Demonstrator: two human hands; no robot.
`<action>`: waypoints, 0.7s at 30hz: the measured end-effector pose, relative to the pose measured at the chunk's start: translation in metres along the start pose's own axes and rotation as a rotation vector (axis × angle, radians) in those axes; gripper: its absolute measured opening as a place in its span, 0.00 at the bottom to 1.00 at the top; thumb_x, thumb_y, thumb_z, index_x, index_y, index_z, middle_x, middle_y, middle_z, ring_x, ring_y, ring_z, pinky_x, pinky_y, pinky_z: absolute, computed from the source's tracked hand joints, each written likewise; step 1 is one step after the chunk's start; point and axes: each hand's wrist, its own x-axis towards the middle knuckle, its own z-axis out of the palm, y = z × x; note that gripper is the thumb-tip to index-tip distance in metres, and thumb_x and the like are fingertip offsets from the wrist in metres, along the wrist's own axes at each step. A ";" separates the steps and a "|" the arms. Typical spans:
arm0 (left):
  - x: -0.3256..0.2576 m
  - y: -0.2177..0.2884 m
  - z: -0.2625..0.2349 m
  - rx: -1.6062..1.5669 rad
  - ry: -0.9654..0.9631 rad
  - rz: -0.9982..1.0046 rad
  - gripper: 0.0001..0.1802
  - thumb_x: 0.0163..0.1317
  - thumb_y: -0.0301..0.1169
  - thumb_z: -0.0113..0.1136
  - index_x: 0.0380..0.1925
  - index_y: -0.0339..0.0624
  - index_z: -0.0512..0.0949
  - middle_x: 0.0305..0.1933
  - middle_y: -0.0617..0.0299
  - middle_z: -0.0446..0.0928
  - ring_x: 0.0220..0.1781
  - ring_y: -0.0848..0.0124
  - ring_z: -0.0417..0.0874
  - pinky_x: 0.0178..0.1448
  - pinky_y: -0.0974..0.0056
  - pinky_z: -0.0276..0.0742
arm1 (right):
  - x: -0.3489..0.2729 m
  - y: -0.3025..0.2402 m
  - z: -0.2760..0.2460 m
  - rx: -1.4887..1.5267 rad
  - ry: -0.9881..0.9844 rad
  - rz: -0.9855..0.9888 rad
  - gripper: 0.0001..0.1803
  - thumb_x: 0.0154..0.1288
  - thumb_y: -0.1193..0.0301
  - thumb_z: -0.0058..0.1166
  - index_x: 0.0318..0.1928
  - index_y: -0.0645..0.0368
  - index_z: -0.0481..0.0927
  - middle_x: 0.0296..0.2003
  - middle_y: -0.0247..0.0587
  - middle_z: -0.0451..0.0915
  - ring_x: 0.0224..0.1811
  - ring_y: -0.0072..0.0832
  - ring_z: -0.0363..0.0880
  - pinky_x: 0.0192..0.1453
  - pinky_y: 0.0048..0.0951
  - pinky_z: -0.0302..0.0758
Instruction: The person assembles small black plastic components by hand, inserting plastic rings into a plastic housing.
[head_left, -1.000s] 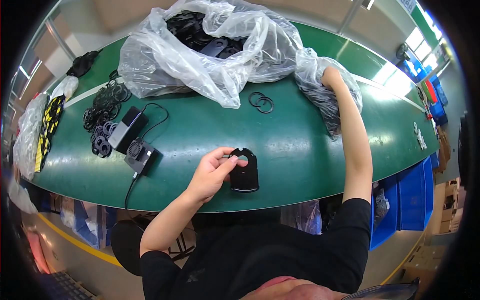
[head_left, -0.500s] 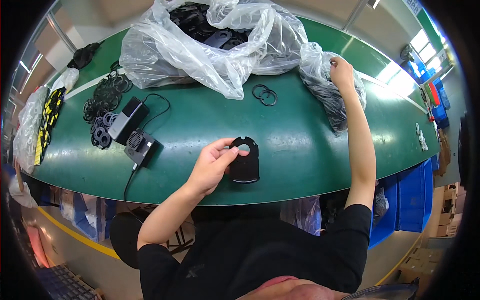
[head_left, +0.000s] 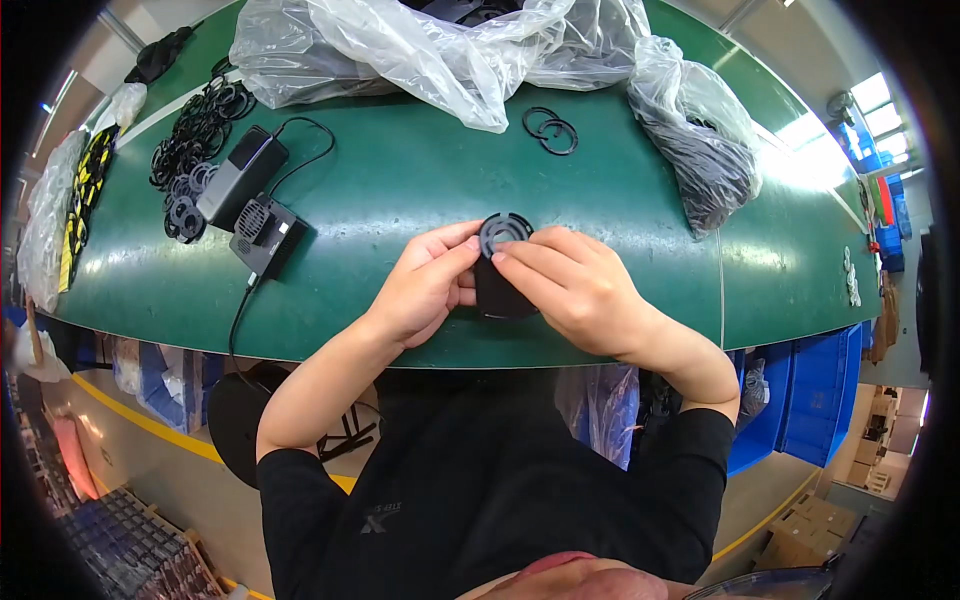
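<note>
A flat black plate (head_left: 500,297) with a rounded top is held over the near edge of the green table (head_left: 400,180). My left hand (head_left: 420,285) pinches it by its left side, thumb on top. At the plate's upper end lies a dark grey ring (head_left: 491,230), seated over the area of the round hole. My right hand (head_left: 590,290) has its fingertips closed on this ring, and they cover part of it. Whether the ring sits fully flat cannot be made out. Two loose black rings (head_left: 550,130) lie on the table beyond my hands.
Left of my hands stand a black boxy device (head_left: 268,238) with a cable and a pile of black rings (head_left: 203,125). A large see-through bag (head_left: 420,65) of black parts lies at the back. A smaller filled bag (head_left: 705,150) is at right, above blue bins (head_left: 820,400).
My right hand has come from the small bag at right to the plate, and a grey ring now shows there. The left hand still holds the plate. The view has shifted.
</note>
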 end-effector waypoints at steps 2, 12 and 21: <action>-0.002 0.000 0.000 -0.050 0.003 0.001 0.20 0.69 0.30 0.43 0.57 0.31 0.65 0.47 0.55 0.77 0.44 0.68 0.81 0.49 0.61 0.80 | 0.000 -0.001 0.003 -0.027 -0.051 0.064 0.19 0.43 0.75 0.54 0.41 0.65 0.78 0.39 0.39 0.78 0.39 0.32 0.75 0.38 0.30 0.76; -0.004 -0.003 -0.003 0.073 0.059 0.053 0.18 0.67 0.29 0.49 0.54 0.32 0.69 0.43 0.57 0.78 0.41 0.73 0.81 0.44 0.67 0.79 | -0.001 0.002 0.004 0.132 0.002 0.087 0.16 0.44 0.77 0.61 0.39 0.63 0.80 0.41 0.41 0.79 0.39 0.34 0.76 0.39 0.31 0.78; -0.005 -0.003 0.004 0.111 0.086 0.099 0.18 0.66 0.29 0.51 0.55 0.33 0.69 0.45 0.60 0.80 0.39 0.80 0.79 0.39 0.74 0.76 | -0.006 0.014 0.015 0.828 0.100 0.837 0.17 0.55 0.73 0.61 0.46 0.64 0.79 0.34 0.40 0.82 0.33 0.20 0.79 0.36 0.24 0.77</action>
